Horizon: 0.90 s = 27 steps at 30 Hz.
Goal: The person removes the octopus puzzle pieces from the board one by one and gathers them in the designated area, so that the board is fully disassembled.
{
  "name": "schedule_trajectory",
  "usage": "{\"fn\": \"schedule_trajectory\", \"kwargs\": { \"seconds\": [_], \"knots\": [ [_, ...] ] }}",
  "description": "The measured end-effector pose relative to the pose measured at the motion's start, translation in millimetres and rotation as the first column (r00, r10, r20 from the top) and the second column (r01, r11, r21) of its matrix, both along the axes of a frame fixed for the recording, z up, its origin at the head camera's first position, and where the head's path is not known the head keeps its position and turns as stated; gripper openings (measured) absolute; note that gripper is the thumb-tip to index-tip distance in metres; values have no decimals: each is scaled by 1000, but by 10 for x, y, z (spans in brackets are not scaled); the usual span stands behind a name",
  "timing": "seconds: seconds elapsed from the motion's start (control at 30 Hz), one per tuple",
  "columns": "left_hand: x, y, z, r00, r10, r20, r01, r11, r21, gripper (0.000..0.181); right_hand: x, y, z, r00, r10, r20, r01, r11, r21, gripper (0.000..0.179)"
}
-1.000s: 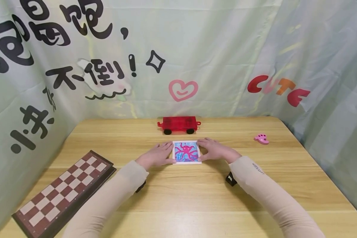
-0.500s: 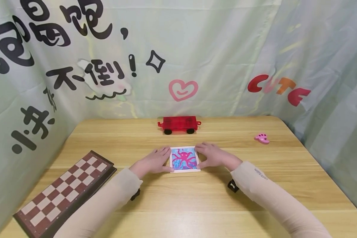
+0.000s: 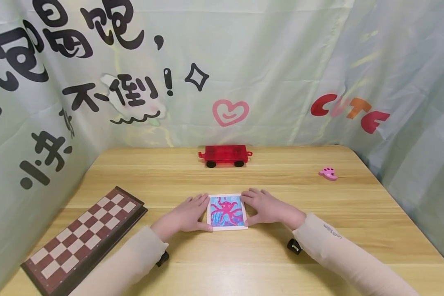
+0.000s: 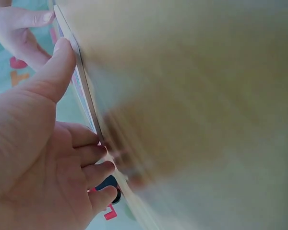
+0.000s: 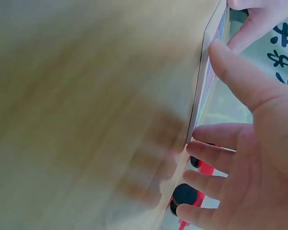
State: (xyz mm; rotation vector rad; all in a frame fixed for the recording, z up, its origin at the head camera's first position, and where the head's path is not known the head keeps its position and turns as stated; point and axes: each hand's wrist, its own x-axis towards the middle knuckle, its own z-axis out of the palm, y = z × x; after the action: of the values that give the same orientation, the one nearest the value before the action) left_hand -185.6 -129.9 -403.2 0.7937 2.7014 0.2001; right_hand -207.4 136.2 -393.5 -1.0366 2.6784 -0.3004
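A square octopus picture [image 3: 226, 211] in a thin white frame lies on the wooden table, straight ahead in the head view. My left hand [image 3: 185, 213] holds its left side, thumb at the near corner and fingertips at the far one. Opposite it, my right hand [image 3: 268, 207] holds the right side in the same way. The left wrist view shows the left thumb [image 4: 62, 62] against the frame's edge, with the fingers spread along the tabletop. In the right wrist view the right thumb [image 5: 225, 62] touches the frame likewise.
Behind the picture stands a red toy wagon [image 3: 225, 153] with black wheels. A checkered game board [image 3: 89, 236] lies at the left. Toward the back right is a small pink toy piece [image 3: 328, 173]. A printed curtain [image 3: 274, 61] encloses the table.
Both hands have drawn the framed picture toward the person, away from the red wagon. Their hold at its sides stays the same. The head view has shifted slightly.
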Motion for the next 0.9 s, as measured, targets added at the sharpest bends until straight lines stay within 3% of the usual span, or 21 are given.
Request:
{"fn": "schedule_trajectory", "kwargs": {
  "seconds": [0.27,0.5,0.67,0.9],
  "knots": [
    [76,1,7,1000,-11,-15,11,1000,6,94,43,-35,9,1000,10,-17,-10,1000,1,79],
    [74,6,22,1000,-2,-1,2,1000,3,93,-34,-309,96,998,31,-60,-38,991,-128,67],
    [68,12,20,1000,-17,-10,17,1000,3,92,-96,-544,59,999,36,-13,-38,983,-181,54],
    [71,12,17,1000,-17,-16,17,1000,-11,93,-149,-737,-1,1000,1,17,2,990,-142,40]
  ]
}}
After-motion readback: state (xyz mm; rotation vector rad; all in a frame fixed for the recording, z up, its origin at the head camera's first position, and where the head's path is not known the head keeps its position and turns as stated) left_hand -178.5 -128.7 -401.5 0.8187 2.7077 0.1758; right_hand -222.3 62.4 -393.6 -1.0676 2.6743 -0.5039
